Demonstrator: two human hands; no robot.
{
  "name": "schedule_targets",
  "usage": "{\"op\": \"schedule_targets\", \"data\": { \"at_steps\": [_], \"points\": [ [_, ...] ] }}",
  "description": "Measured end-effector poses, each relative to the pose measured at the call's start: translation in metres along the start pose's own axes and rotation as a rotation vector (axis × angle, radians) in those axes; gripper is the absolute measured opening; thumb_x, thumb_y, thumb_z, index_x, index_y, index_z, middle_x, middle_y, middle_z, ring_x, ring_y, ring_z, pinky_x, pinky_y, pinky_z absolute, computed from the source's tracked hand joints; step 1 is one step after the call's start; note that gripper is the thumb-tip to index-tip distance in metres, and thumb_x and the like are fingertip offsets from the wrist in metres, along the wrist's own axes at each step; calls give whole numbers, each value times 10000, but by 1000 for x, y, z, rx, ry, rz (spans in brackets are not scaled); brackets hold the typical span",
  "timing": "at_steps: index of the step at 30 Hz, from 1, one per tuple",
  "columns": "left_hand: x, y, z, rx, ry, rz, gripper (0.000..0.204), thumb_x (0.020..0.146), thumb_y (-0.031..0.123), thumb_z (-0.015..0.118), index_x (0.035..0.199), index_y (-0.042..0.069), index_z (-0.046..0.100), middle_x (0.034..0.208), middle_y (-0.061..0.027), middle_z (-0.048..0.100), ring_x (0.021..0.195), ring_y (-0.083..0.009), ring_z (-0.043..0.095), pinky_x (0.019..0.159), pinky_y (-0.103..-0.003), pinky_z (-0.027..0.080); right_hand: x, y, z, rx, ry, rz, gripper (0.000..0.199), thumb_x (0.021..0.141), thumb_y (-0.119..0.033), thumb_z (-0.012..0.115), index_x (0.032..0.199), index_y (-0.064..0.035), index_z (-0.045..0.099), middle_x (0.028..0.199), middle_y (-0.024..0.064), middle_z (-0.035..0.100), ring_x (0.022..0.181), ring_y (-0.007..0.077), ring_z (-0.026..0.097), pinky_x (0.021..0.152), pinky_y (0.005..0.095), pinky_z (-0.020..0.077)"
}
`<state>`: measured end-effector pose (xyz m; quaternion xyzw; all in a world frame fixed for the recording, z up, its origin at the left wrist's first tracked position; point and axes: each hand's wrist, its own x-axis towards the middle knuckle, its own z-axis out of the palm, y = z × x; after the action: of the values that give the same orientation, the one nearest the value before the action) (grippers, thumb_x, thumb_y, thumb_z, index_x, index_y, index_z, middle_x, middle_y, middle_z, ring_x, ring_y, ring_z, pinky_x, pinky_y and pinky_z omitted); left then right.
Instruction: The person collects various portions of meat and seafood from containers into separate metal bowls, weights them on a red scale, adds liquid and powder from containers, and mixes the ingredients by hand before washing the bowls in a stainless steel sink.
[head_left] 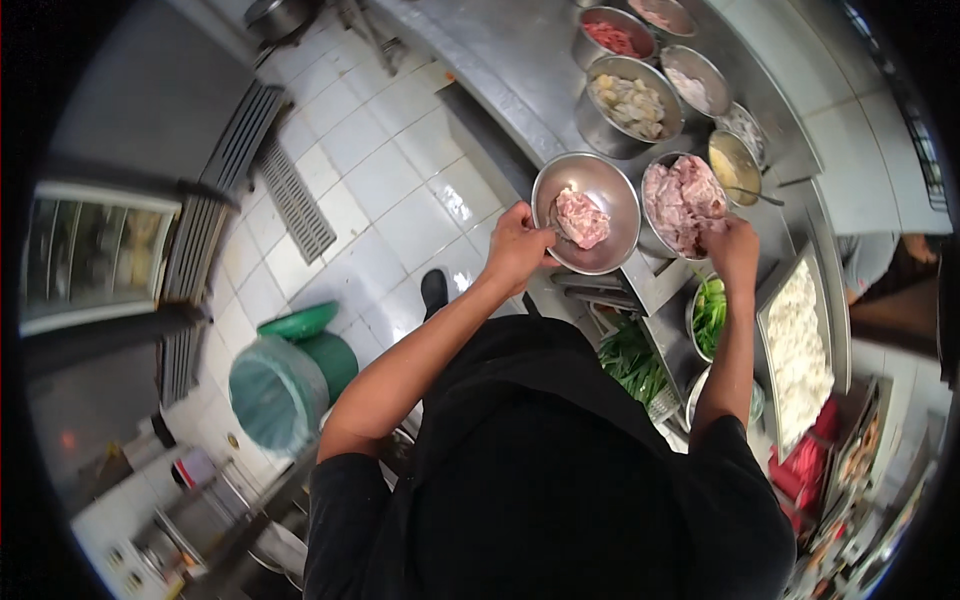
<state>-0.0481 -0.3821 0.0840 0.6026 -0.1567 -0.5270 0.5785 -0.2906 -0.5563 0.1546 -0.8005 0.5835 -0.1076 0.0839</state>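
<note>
My left hand point(519, 246) grips the rim of a steel bowl point(612, 186) on its left side. Inside the bowl lies a clump of pale pink raw meat point(582, 218). Just to the right stands a second steel container heaped with raw meat point(683, 200). My right hand point(730, 248) reaches to the lower right edge of that heap, its fingers bent down into the meat. The fingertips are partly hidden, so whether they hold a piece is unclear.
Behind are steel pots with pale chunks point(630, 104) and red meat point(612, 38). A yellow-filled bowl point(735, 165) holds a spoon. At right are chopped greens point(709, 318) and a tray of white food point(798, 345). Leafy greens point(633, 366) sit below; a lined green bin point(275, 395) stands left.
</note>
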Motion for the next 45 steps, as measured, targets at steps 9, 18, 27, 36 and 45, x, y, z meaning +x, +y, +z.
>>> {"op": "schedule_targets", "data": {
  "at_steps": [9,18,27,36,45],
  "points": [
    [-72,-8,24,-149,250,86,178,699,-59,543,739,21,389,731,-93,497,581,-201,597,467,-290,551,8,-7,-70,822,-69,-160,176,761,-7,565,935,3,590,794,23,615,684,90,541,616,218,434],
    [-161,-33,10,-288,479,218,121,694,-29,546,723,4,433,680,-109,548,532,-173,577,420,-298,510,-97,-149,-15,458,-263,-1033,213,725,-18,536,927,4,597,882,93,624,818,173,585,785,284,446],
    [-328,-96,-55,-182,904,173,164,700,-9,552,796,13,421,662,-87,524,534,-152,571,432,-289,494,-221,-233,-4,827,-881,-1081,289,731,40,504,1003,23,600,878,65,617,783,118,551,723,237,440],
    [-474,-152,-62,-313,1347,184,217,688,-20,573,867,29,462,859,-47,493,590,-119,555,422,-262,490,-321,-290,8,763,-1415,-1142,163,742,13,505,877,15,595,690,14,536,607,72,483,573,214,412],
    [-629,-173,66,-514,1827,150,218,655,9,606,849,77,533,740,2,588,591,-89,525,479,-222,435,-319,-310,38,591,-1637,-1187,132,723,12,495,838,-3,558,749,27,542,621,88,490,563,226,416]
  ]
}}
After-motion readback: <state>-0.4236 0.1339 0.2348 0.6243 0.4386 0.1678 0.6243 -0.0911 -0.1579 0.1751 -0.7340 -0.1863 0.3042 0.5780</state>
